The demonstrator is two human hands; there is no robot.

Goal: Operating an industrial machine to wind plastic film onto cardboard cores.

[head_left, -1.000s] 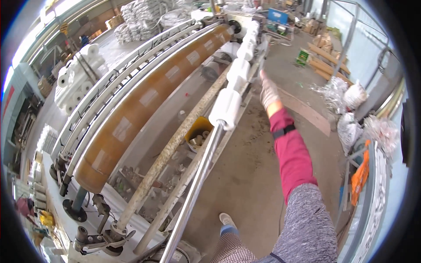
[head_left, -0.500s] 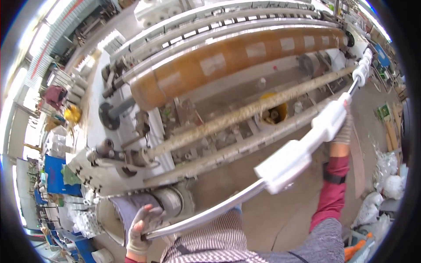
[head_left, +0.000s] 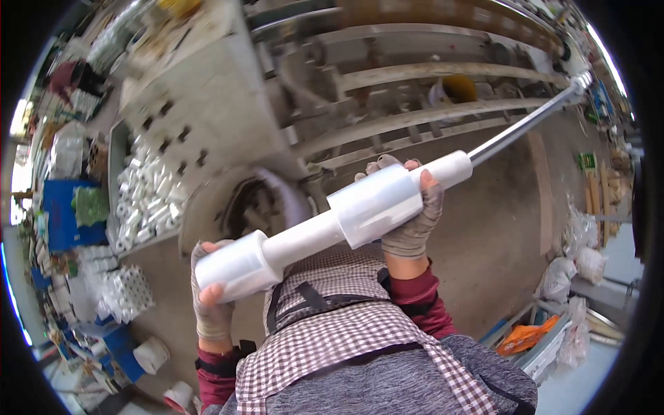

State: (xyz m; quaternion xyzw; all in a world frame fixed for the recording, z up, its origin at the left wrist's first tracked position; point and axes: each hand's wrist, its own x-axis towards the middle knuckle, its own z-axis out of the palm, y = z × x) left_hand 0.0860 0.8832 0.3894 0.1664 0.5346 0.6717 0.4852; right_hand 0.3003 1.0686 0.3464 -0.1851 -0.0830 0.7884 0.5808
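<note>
A long steel shaft (head_left: 520, 127) runs from the machine at upper right down toward my chest, carrying rolls of clear stretch film on white cores. My left hand (head_left: 209, 306), in a grey fingerless glove, grips the end roll of film (head_left: 234, 265) at lower left. My right hand (head_left: 409, 220), gloved the same way, wraps under and around a second, larger roll of film (head_left: 377, 203) farther up the shaft. A bare white core (head_left: 300, 238) shows between the two rolls. I wear a checked apron over a grey top with red cuffs.
A big winding machine (head_left: 422, 76) with long rollers fills the top. A grey control box (head_left: 200, 104) stands left of it. A crate of small white cores (head_left: 145, 197) and more rolls (head_left: 124, 294) lie at left. Bags and an orange item (head_left: 526, 335) sit on the right floor.
The view swung left and down. My right hand slid down the shaft to the larger roll, and both rolls now sit close to my chest; my left hand grips the end roll.
</note>
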